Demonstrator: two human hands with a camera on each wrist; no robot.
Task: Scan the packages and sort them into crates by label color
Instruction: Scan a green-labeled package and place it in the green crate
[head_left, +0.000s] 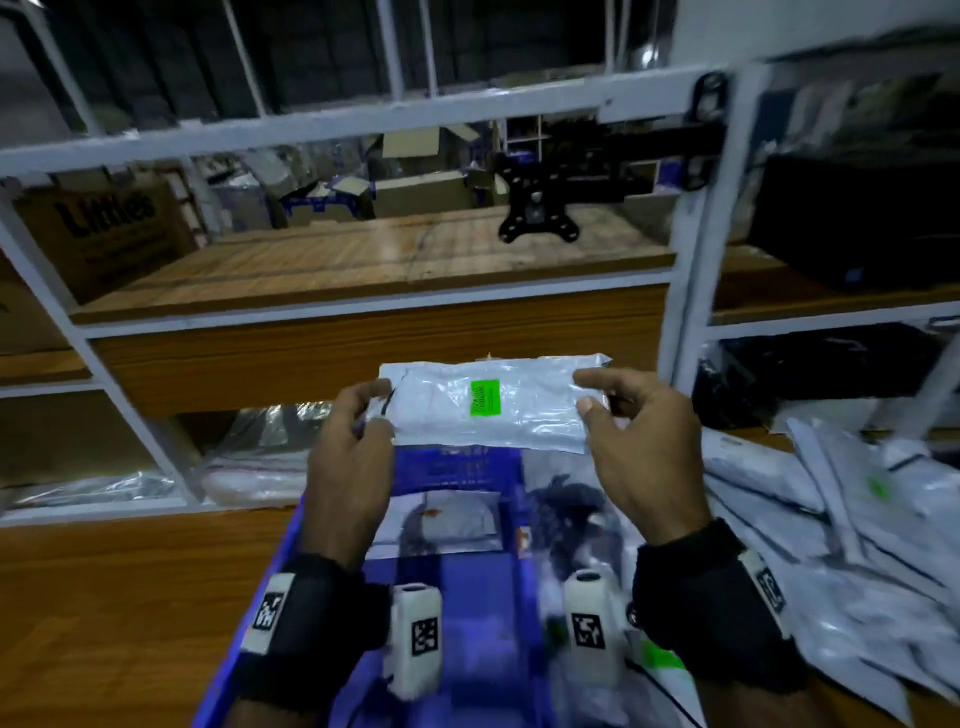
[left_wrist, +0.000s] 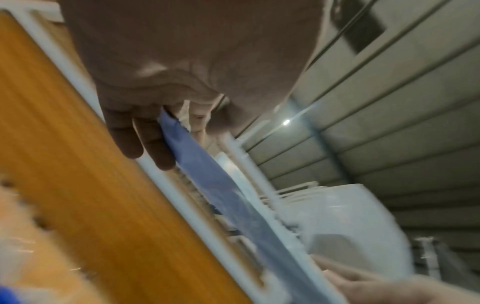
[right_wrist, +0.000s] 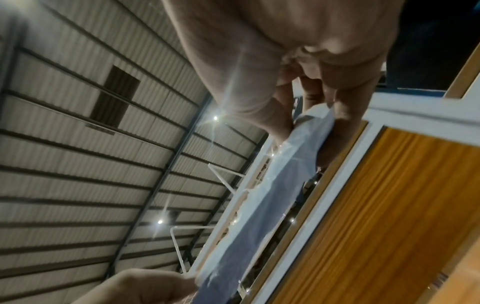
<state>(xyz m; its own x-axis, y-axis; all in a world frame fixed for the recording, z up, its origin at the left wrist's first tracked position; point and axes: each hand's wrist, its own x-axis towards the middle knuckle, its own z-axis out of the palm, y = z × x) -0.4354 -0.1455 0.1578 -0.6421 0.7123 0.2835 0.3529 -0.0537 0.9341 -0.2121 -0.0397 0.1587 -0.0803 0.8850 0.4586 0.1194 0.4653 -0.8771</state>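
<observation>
The left hand (head_left: 347, 447) and right hand (head_left: 641, 441) hold a package (head_left: 493, 402) level above the blue crate (head_left: 467, 597). Fingers pinch its two short ends. Its green label (head_left: 484, 397) faces up between them.

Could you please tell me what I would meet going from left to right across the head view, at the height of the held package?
White shelf frame post → left hand → package with its green label → right hand → pile of grey packages.
</observation>
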